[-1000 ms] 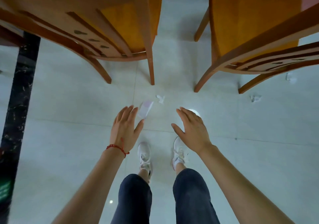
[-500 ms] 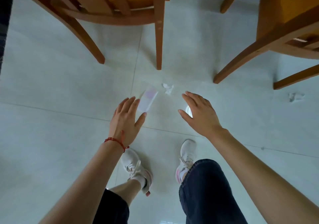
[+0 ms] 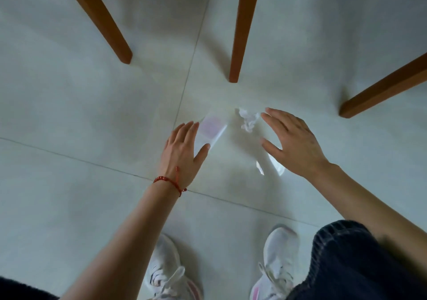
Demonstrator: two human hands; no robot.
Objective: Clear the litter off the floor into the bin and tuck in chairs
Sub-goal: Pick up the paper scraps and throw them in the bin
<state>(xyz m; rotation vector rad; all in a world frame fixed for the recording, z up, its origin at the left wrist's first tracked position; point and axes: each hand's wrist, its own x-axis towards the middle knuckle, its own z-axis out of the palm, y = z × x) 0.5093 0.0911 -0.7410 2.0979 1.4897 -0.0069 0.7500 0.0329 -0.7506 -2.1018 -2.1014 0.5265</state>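
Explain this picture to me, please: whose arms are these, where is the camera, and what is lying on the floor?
No machine here: a person wears a camera on the head, looking down at their own arms and white shoes. The left hand, with a red bracelet, and the right hand are both open and hold nothing. On the tiled floor between them lie a crumpled white tissue, a flat pale wrapper by the left fingers, and another clear scrap partly under the right hand. Wooden chair legs stand beyond.
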